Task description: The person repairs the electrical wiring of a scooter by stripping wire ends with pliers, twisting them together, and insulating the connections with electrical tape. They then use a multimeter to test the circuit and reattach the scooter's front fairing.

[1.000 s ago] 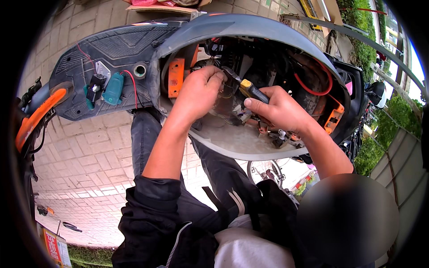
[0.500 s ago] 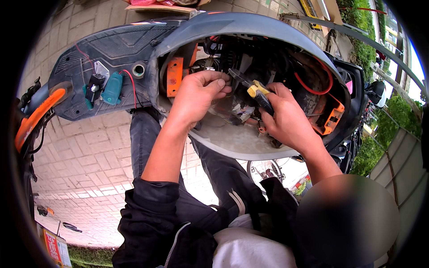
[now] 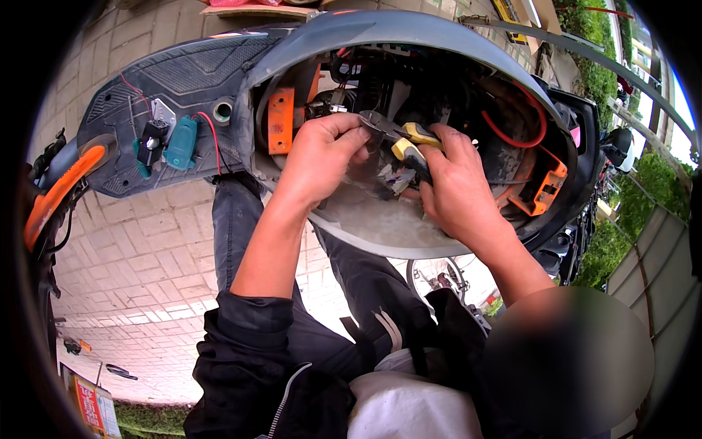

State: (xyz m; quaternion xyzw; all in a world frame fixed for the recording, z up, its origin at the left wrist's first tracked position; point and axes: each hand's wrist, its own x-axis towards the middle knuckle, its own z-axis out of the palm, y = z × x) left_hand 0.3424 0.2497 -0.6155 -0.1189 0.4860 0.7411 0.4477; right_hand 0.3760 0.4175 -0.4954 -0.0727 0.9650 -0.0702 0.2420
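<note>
My right hand (image 3: 461,186) is closed around pliers (image 3: 406,143) with yellow-and-black handles. The pliers' metal jaws lie right at the fingertips of my left hand (image 3: 325,157). That hand is pinched shut; what sits between its thumb and forefinger is too small and covered to make out. Both hands are over the opened body of a scooter (image 3: 409,33), above its inner compartment. Inside, thin wires with a pale connector (image 3: 338,95) show just beyond my left hand, and an orange bracket (image 3: 280,121) stands to its left.
On the scooter's dark footboard (image 3: 197,73) lie a teal tool (image 3: 183,143) with a red wire, a small black-and-silver part (image 3: 153,139) and a ring-shaped piece (image 3: 223,112). A red cable (image 3: 537,135) loops at the compartment's right, above another orange bracket (image 3: 550,186). Paving bricks (image 3: 161,249) surround the scooter.
The pliers have moved left and their jaws now meet my left fingertips. Their handles are spread wider than before. My left hand has stayed nearly in place, still pinching.
</note>
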